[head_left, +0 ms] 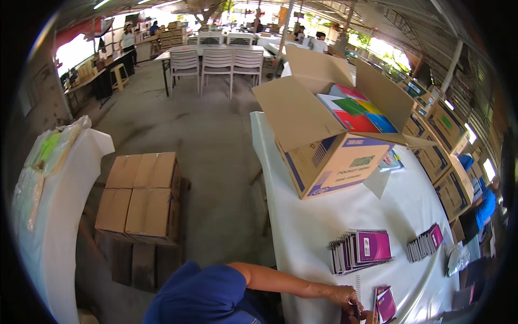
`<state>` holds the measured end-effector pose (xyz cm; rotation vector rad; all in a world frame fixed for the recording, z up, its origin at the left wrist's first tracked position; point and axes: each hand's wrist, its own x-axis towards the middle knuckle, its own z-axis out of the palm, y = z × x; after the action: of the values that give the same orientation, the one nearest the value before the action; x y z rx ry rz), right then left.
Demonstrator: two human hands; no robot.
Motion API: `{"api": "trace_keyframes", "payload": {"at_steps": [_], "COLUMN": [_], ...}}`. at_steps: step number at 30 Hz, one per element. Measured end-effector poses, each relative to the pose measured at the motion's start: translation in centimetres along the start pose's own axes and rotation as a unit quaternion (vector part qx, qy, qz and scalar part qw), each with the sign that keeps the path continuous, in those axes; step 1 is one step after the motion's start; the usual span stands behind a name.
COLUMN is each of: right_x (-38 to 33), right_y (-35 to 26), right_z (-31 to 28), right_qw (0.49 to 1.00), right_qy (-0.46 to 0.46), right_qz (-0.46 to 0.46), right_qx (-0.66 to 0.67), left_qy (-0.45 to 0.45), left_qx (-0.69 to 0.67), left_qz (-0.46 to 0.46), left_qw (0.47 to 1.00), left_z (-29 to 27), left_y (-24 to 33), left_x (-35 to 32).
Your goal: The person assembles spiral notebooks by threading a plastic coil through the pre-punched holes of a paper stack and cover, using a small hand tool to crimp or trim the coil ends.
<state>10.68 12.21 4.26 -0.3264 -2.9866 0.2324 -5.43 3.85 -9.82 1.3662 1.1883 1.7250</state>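
My left hand reaches in over the white-covered table, fingers closed on a small spiral notebook seen nearly edge-on. Its wire coil sticks up past my fingers. Only some fingers of my right hand show at the lower edge, close against the same notebook; their grip is mostly hidden. Right beside them lie a few purple notebooks. Farther up the table a fanned stack of purple spiral notebooks rests on its side, and a smaller stack sits to its right.
An open cardboard box of colourful notebooks stands on the far part of the table. More cartons line the right side. On the left are closed boxes and a table with plastic-wrapped packs. A person in blue is far right.
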Motion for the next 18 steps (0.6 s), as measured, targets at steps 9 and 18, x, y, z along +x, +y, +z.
{"api": "trace_keyframes", "payload": {"at_steps": [9, 18], "right_x": [1.3, 0.8], "right_y": [-0.9, -0.3], "right_z": [1.8, 2.9], "right_qw": [0.99, 0.983], "right_qy": [0.121, 0.163], "right_qz": [0.031, 0.029], "right_qx": [0.067, 0.079], "left_qy": [-0.003, 0.017], "left_qx": [0.089, 0.106], "left_qz": [-0.05, -0.049], "left_qw": [0.995, 0.993], "left_z": [-0.4, -0.1], "left_y": [1.0, 1.7], "left_x": [0.4, 0.1]}}
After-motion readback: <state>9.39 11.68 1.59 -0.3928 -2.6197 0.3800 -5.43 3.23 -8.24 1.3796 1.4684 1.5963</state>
